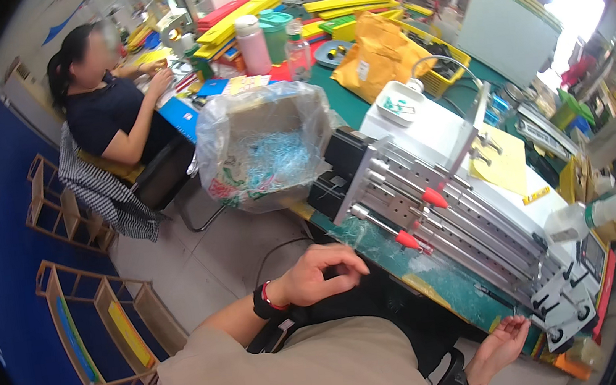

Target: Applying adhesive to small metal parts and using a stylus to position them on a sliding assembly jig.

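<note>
My left hand (323, 274) is over my lap near the table's front edge, its fingers curled toward the thumb. Whatever it may hold is hidden. By the right end of a bench machine (475, 237) with metal rails, my right hand (502, 347) has its fingertips gathered beside the end plate (564, 307) with black knobs. Anything pinched there is too small to make out. Two red cone-shaped tips (434, 198) sit on the machine's rods. A dark pen-like tool (494, 296) lies on the green mat (441, 278) in front of it.
A clear plastic bag (218, 146) lines a bin with blue strands, left of the machine. Behind are a white dish (399, 104), an orange packet (365, 62), and bottles (253, 45). A co-worker (113, 109) sits at left. Wooden racks (110, 332) stand below.
</note>
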The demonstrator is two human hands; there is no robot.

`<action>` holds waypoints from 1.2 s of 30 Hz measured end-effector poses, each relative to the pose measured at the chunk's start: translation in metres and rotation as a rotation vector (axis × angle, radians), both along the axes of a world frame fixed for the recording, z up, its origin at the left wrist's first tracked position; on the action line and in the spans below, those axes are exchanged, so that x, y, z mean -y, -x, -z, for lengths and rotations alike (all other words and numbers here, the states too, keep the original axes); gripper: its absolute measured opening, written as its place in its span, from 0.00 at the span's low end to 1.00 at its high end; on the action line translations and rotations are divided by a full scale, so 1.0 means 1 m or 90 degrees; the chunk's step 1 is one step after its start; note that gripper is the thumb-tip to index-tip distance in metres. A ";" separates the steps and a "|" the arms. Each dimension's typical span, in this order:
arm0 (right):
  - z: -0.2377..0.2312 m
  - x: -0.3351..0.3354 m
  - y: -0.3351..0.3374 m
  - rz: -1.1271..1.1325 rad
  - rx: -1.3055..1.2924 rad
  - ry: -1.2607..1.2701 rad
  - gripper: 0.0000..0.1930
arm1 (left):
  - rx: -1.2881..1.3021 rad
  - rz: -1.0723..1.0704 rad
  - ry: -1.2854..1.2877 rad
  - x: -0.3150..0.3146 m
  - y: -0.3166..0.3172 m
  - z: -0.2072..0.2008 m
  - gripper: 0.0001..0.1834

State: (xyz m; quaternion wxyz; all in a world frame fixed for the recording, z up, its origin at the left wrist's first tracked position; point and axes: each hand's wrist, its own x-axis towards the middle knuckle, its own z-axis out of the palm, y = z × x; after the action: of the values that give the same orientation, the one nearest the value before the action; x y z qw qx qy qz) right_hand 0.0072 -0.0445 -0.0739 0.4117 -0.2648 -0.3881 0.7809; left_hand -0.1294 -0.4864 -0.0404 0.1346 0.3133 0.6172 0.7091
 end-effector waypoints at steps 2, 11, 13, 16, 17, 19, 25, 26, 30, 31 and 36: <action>0.002 -0.001 0.004 -0.005 -0.011 0.001 0.11 | 0.237 0.188 -0.232 -0.001 -0.002 0.006 0.36; -0.003 0.002 0.007 -0.011 -0.024 0.011 0.12 | 0.148 -0.168 -0.585 0.045 0.001 -0.034 0.42; -0.005 0.003 0.008 -0.003 -0.028 0.018 0.12 | -0.077 -0.494 -0.236 0.057 -0.007 -0.027 0.28; -0.002 -0.001 0.003 -0.002 -0.036 0.024 0.12 | -0.435 -0.748 0.291 0.062 -0.006 -0.036 0.09; 0.000 -0.002 0.004 -0.002 -0.034 0.024 0.12 | -0.569 -0.705 0.427 0.063 -0.004 -0.040 0.05; -0.003 0.000 0.003 0.009 -0.036 0.025 0.12 | -0.305 -0.769 0.260 0.060 -0.004 -0.034 0.05; -0.008 0.006 0.016 -0.023 -0.030 0.020 0.11 | -0.043 0.505 -0.187 -0.010 -0.019 -0.045 0.25; -0.009 0.006 0.016 0.000 -0.027 0.011 0.11 | 0.094 0.600 -0.154 -0.006 -0.018 -0.041 0.42; -0.012 0.018 0.020 0.017 -0.065 0.026 0.09 | 0.430 0.296 -0.767 -0.029 -0.022 -0.054 0.65; -0.014 0.019 0.022 0.022 -0.076 0.030 0.09 | 0.319 0.335 -0.642 -0.028 -0.009 -0.043 0.62; -0.011 0.030 0.031 -0.012 -0.098 0.191 0.10 | 0.218 0.251 0.026 -0.056 0.004 -0.007 0.33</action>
State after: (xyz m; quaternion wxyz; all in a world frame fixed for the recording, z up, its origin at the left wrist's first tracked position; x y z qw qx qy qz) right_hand -0.0236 -0.0741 -0.0625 0.3888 -0.2590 -0.2372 0.8518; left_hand -0.1330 -0.4304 -0.0331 0.3786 0.3001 0.5269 0.6993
